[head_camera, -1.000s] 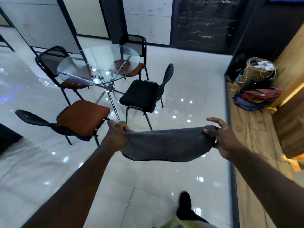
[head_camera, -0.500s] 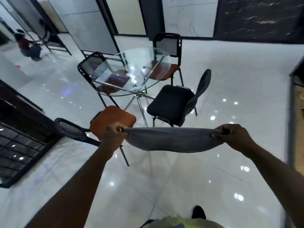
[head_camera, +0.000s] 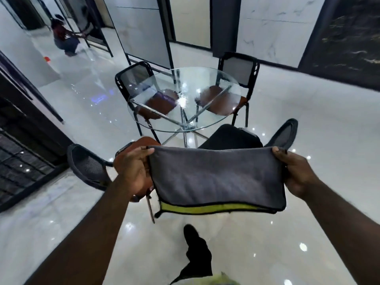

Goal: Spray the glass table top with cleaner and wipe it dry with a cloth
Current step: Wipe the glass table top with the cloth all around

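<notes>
head view: the only camera, looking forward and down past both arms.
left grip (head_camera: 133,171): thumb and fingers pinch the upper left corner of the cloth; it holds nothing else.
right grip (head_camera: 296,173): fingers curl over the upper right corner and pinch it in the same way.
cloth (head_camera: 218,177): grey and folded, held in the air between the two grips with its top edge pulled straight. A yellow-green layer (head_camera: 205,208) shows along the bottom edge. It is well apart from the glass.
glass counter (head_camera: 205,79): round and clear on chrome legs, straight ahead beyond the cloth. Reflections make it impossible to tell whether the glass is wet.
chairs: an orange-seated chair (head_camera: 88,167) stands just behind the left grip, and a black chair (head_camera: 232,138) sits behind the cloth's top edge. Two more stand on the counter's far side.
background: a crouching person (head_camera: 63,42) is far off at upper left, on the glossy floor (head_camera: 308,120).
change: a second ago the cloth sagged as a bunched roll and the counter stood farther off to the left. Now the cloth is opened into a flat panel and the counter is nearer and centred.
meaning: probably the approach, with the cloth being readied. No cleaner bottle is in view, so spraying looks still to come, and wiping has not begun.
</notes>
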### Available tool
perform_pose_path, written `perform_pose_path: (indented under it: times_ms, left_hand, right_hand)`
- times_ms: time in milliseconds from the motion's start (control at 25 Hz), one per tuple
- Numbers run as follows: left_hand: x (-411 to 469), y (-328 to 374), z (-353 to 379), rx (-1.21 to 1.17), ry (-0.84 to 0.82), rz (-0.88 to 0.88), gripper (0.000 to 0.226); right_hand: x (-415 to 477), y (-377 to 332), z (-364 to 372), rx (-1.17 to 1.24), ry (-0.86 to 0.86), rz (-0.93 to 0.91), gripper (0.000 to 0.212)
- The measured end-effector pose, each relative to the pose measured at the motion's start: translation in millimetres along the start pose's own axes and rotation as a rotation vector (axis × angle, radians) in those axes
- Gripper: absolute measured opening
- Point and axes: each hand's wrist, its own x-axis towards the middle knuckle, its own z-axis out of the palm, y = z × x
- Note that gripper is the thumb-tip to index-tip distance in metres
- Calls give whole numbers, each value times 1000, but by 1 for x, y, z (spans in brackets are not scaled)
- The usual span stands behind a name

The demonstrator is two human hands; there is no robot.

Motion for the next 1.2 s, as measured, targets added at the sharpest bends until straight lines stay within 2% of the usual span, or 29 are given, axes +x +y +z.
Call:
perform_pose_path:
  times_ms: [80, 200, 280, 360, 440, 520, 600, 640, 680, 720, 760, 800, 840, 880, 920, 960, 1040, 1160, 1200]
  left_hand:
    - [35, -5, 3, 24, 48, 43, 10]
    - [112, 6, 16, 48, 49, 52, 14]
    - [154, 19, 41, 32, -6, 98, 12]
    - [182, 31, 71, 72, -59, 203, 11]
    - [197, 43, 95, 160, -125, 329, 16]
    - [212, 58, 101, 95, -162, 319, 30]
    - [239, 70, 88, 60, -181, 295, 42]
    - [258, 74, 79, 91, -146, 304, 39]
    - [275, 79, 69, 136, -112, 323, 33]
    - [289, 84, 61, 172, -94, 335, 27]
    - [302, 90, 54, 197, -92, 335, 23]
    - [312, 97, 51, 194, -103, 321, 22]
    - [319, 105, 47, 166, -129, 297, 21]
    - [326, 115, 44, 121, -162, 279, 19]
    - [332, 124, 40, 80, -194, 271, 17]
    - [341, 133, 35, 51, -214, 270, 16]
    - [361, 148, 19, 18, -170, 247, 19]
    - [399, 150, -2, 79, 25, 149, 22]
    - [412, 145, -4, 141, 86, 124, 19]
  right_hand:
    - [23, -3, 31, -18, 110, -26, 13]
    - [73, -14, 97, -92, 271, -106, 15]
    - [97, -26, 154, -228, 343, -282, 12]
    - [108, -37, 219, -363, 281, -472, 11]
    - [111, -45, 277, -408, 116, -568, 21]
    - [118, -52, 310, -344, -41, -488, 39]
    - [140, -64, 313, -252, -160, -325, 59]
    - [157, -71, 309, -223, -184, -269, 59]
    - [178, -76, 302, -235, -155, -276, 51]
    - [200, -81, 292, -276, -80, -318, 39]
    - [226, -82, 283, -331, -10, -325, 41]
    - [250, -81, 276, -352, 10, -268, 63]
    - [272, -77, 271, -347, -58, -160, 88]
    - [292, -68, 268, -312, -188, -29, 101]
    - [307, -62, 270, -309, -358, 91, 96]
    - [322, -56, 274, -285, -526, 175, 82]
    - [354, -49, 290, -119, -661, 235, 68]
    - [394, -48, 326, 126, -499, 311, 35]
    - [406, -47, 338, 155, -392, 366, 35]
